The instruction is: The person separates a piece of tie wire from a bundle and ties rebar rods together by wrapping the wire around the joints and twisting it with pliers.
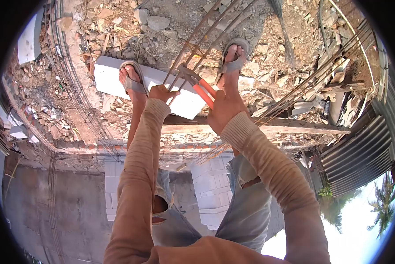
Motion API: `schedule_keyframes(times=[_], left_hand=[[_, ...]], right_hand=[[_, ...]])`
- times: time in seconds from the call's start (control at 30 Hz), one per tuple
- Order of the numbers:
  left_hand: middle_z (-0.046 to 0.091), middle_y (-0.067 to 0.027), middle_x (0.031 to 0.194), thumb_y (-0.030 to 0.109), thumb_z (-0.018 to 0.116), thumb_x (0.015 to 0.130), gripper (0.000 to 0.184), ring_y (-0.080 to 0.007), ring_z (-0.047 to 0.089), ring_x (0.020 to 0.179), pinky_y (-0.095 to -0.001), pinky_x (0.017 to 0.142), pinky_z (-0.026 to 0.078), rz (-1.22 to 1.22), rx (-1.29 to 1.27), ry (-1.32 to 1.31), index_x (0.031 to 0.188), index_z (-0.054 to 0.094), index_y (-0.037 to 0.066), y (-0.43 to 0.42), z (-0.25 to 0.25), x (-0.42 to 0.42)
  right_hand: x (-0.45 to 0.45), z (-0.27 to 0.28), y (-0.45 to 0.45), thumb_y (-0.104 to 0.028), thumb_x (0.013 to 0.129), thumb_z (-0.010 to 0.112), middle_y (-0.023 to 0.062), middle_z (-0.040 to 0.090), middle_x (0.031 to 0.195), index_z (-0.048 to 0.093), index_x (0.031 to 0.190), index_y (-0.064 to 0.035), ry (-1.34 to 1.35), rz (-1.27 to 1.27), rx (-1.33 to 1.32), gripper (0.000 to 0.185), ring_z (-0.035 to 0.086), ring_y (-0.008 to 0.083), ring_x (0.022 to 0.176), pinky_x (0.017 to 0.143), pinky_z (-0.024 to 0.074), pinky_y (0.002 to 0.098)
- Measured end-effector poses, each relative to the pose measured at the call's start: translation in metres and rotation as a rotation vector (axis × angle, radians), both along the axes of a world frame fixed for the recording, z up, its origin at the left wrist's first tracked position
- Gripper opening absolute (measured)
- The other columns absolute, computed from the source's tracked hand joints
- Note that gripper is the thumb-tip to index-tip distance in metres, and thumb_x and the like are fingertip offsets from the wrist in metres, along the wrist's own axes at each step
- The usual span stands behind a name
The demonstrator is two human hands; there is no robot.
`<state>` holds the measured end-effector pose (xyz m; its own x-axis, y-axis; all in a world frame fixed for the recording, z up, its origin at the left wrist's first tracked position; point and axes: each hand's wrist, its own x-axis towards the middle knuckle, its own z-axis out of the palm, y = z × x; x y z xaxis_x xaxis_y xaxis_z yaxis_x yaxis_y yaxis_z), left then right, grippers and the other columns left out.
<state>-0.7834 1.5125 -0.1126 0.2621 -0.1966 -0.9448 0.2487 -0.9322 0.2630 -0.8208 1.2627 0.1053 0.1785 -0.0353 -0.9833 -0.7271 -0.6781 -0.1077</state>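
Note:
My right hand (pixel 226 111) is closed around the red handles of a pair of pincers (pixel 202 90). Their metal jaws are at the steel bars of a narrow rebar cage (pixel 206 21), close to where a stirrup crosses it; whether they grip tie wire there is too small to tell. My left hand (pixel 161 93) is wrapped round the near end of the same bars, with the thumb pointing toward the pincers. Beneath both hands lies a white block (pixel 184 102). My sandalled feet stand on either side of the cage, one on the block.
Broken rubble (pixel 158 44) covers the ground. More rebar cages (pixel 70 75) run along the left, and loose bars cross the right. A wooden plank (pixel 290 126) lies behind my hands. A bundle of thin wire (pixel 285 37) and corrugated sheets (pixel 358 154) are at the right.

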Motion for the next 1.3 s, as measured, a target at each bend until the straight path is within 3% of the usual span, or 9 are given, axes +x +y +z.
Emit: schedule_keyframes(times=[0.5,0.6,0.73,0.8,0.87,0.93,1.07,1.2,1.3], left_hand=[[0.067,-0.0088,0.064,0.037,0.092,0.063,0.046,-0.0198,0.062,0.058,-0.0343,0.059,0.052,0.0,-0.384,-0.236,0.069,0.067,0.0,0.018,-0.037,-0.024],[0.07,-0.0117,0.071,0.043,0.085,0.072,0.046,-0.0233,0.067,0.064,-0.0361,0.061,0.052,-0.479,0.061,-0.04,0.074,0.069,0.0,-0.021,0.005,0.007],[0.068,-0.0134,0.067,0.054,0.078,0.076,0.056,-0.0275,0.067,0.064,-0.0377,0.063,0.052,0.427,-0.42,0.011,0.074,0.069,-0.001,-0.017,0.014,0.006],[0.069,-0.0152,0.071,0.062,0.073,0.076,0.062,-0.0287,0.068,0.07,-0.038,0.066,0.053,-0.661,0.068,0.132,0.075,0.07,0.0,-0.032,0.016,0.026],[0.067,-0.0132,0.065,0.067,0.074,0.071,0.068,-0.029,0.066,0.063,-0.0367,0.063,0.053,-0.882,-0.158,-0.247,0.067,0.066,-0.001,-0.011,-0.006,0.0],[0.065,-0.0119,0.062,0.061,0.08,0.069,0.065,-0.0265,0.064,0.057,-0.0351,0.058,0.051,-0.429,-0.022,-0.064,0.067,0.065,-0.002,-0.013,0.004,0.006],[0.065,-0.0121,0.061,0.057,0.086,0.064,0.063,-0.0227,0.063,0.056,-0.036,0.055,0.049,0.063,-0.17,-0.042,0.068,0.065,-0.002,-0.018,0.012,0.017],[0.068,-0.016,0.068,0.063,0.074,0.072,0.065,-0.0321,0.069,0.071,-0.0415,0.069,0.055,-0.687,0.028,-0.066,0.074,0.07,-0.001,-0.025,0.007,0.012],[0.069,-0.012,0.067,0.047,0.083,0.072,0.05,-0.0221,0.065,0.057,-0.0383,0.055,0.051,-0.321,0.044,-0.019,0.069,0.068,0.0,-0.008,0.004,0.009]], right_hand=[[-0.029,-0.021,-0.002,-0.015,0.088,0.053,0.0247,0.06,0.103,0.045,0.111,0.0061,-0.326,0.221,0.018,0.032,0.07,0.0381,0.092,0.078,0.0582,0.0432],[-0.04,-0.032,0.004,-0.015,0.088,0.054,0.026,0.06,0.106,0.046,0.113,0.0076,-0.097,0.079,0.004,0.035,0.07,0.0372,0.091,0.077,0.0581,0.043],[0.017,0.012,-0.001,-0.016,0.088,0.055,0.0289,0.061,0.109,0.045,0.118,0.0089,-0.134,-0.01,0.091,0.039,0.069,0.0365,0.094,0.078,0.0579,0.0428],[-0.009,-0.025,-0.008,-0.014,0.088,0.054,0.0281,0.062,0.105,0.045,0.117,0.0085,0.016,0.003,0.03,0.038,0.069,0.0357,0.095,0.078,0.0578,0.0441],[-0.019,-0.058,-0.021,-0.016,0.088,0.056,0.0271,0.064,0.102,0.046,0.116,0.0085,-0.023,0.685,0.438,0.039,0.069,0.0351,0.095,0.079,0.0577,0.0447],[-0.009,-0.031,-0.006,-0.018,0.086,0.058,0.0269,0.064,0.103,0.047,0.114,0.0084,0.018,0.016,0.08,0.04,0.069,0.0351,0.096,0.078,0.0581,0.0446],[0.013,-0.001,0.006,-0.018,0.084,0.063,0.0236,0.066,0.101,0.049,0.114,0.0047,-0.333,0.011,0.003,0.039,0.069,0.0339,0.088,0.075,0.0588,0.0436],[-0.026,-0.052,-0.014,-0.018,0.085,0.063,0.0245,0.066,0.101,0.047,0.116,0.0063,0.023,0.149,0.206,0.043,0.07,0.0357,0.089,0.076,0.0585,0.0444],[0.007,0.009,-0.008,-0.019,0.085,0.061,0.0301,0.066,0.097,0.045,0.116,0.0096,-0.07,-0.099,0.021,0.045,0.07,0.0392,0.092,0.078,0.0577,0.0469]])
